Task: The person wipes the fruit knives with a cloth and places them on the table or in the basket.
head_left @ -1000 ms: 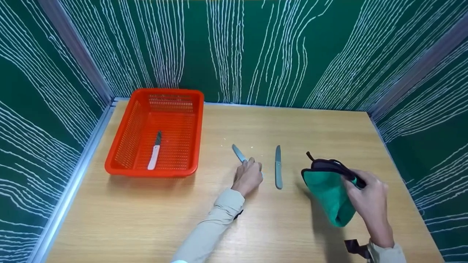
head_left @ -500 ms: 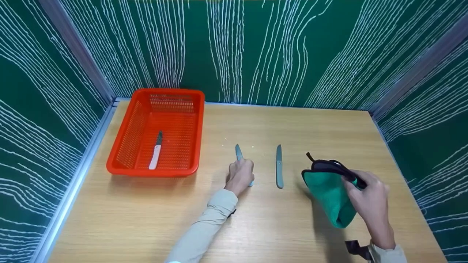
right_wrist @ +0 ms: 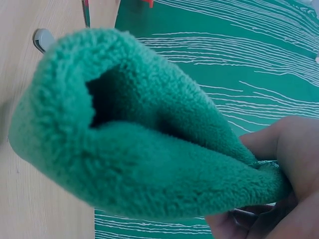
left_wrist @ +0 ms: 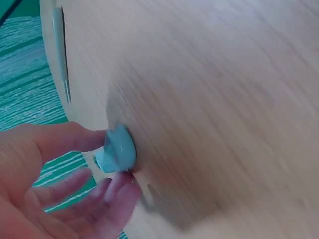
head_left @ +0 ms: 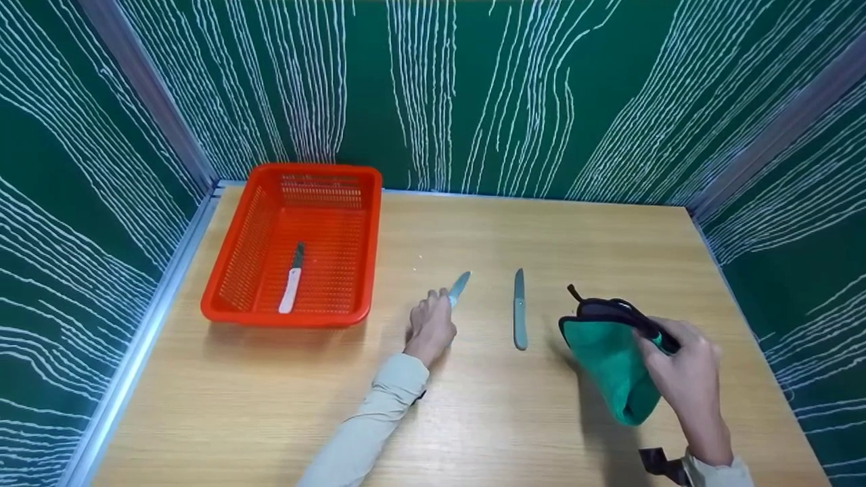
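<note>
My left hand (head_left: 431,325) holds a knife with a light blue-green handle over the table, its blade (head_left: 460,287) angled away to the right. In the left wrist view, thumb and fingers pinch that handle (left_wrist: 122,148). To the right of it a second grey-green knife (head_left: 519,311) lies flat, its tip pointing to the back. My right hand (head_left: 690,375) grips a fluffy green cloth (head_left: 605,362) with dark trim and a small loop, raised above the table. The right wrist view shows the folded cloth (right_wrist: 149,169) hanging between thumb and fingers.
A red plastic basket (head_left: 372,264) stands at the back left, with a white-handled knife (head_left: 289,289) lying inside. Small white crumbs (head_left: 417,262) dot the wooden table (head_left: 507,419). Green walls with white lines (head_left: 419,95) enclose the back and sides.
My left hand has moved left with the knife, and the blade has swung from pointing left to pointing right. The right hand and cloth have stayed nearly still.
</note>
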`<action>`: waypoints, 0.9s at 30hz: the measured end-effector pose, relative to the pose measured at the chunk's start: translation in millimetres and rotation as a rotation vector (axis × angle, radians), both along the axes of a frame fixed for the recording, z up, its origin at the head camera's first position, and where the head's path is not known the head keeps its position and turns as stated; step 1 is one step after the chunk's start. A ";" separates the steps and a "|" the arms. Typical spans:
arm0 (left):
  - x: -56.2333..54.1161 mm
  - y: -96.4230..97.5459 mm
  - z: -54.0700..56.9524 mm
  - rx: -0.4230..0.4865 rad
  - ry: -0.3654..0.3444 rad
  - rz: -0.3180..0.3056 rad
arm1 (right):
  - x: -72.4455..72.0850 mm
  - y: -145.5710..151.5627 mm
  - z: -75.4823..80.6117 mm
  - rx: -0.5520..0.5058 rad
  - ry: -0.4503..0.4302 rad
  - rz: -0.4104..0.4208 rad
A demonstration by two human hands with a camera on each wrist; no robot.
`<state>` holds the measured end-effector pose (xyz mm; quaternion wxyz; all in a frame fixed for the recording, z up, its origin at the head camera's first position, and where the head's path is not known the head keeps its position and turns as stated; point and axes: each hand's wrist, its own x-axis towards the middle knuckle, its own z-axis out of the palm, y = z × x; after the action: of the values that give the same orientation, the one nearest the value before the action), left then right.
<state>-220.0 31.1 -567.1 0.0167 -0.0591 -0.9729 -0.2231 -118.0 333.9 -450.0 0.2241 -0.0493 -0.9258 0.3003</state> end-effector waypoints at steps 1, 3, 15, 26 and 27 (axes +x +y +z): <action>0.5 -1.8 -0.2 0.013 -0.013 0.021 | -0.3 0.1 -0.5 0.006 0.005 0.000; 1.0 -5.7 -0.5 0.036 -0.041 0.060 | -0.2 -0.4 -1.0 0.006 0.019 0.008; 1.4 -28.9 0.3 0.170 -0.104 0.059 | 2.4 -1.2 3.8 -0.016 -0.007 -0.019; -0.7 -37.7 -1.7 0.373 -0.104 0.014 | 3.5 0.1 5.3 -0.019 0.001 -0.013; -0.3 -38.3 -1.9 0.376 -0.075 -0.004 | 3.8 0.4 5.8 -0.019 -0.002 -0.017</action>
<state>-220.3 -7.2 -569.0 -0.0093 -0.0486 -0.9138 -0.4031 -114.3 334.3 -444.2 0.2254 -0.0594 -0.9226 0.3073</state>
